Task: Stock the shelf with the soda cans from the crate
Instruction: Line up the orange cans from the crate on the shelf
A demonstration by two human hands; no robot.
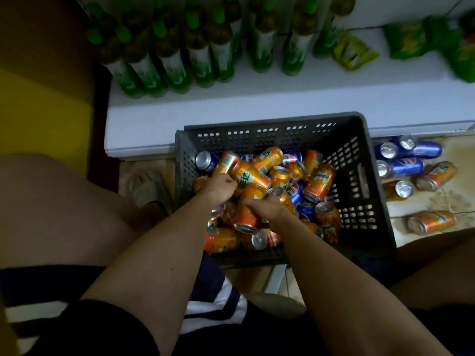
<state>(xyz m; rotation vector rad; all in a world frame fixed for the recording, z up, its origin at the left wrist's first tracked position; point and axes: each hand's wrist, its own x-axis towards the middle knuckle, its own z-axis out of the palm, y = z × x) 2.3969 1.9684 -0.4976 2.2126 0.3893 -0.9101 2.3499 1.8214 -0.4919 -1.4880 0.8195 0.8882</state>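
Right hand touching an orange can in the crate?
Touching. The head view shows the right hand with fingers curled over an orange can in the crate, no gap visible between them.

- green bottles [177, 47] on shelf [257, 98] — tops cut by upper edge, labels blurred
- green snack bags [416, 39] — smeared, right one clipped
- left hand [218, 187], right hand [267, 206] — fingertips buried among crate [365, 176] cans, grip unclear
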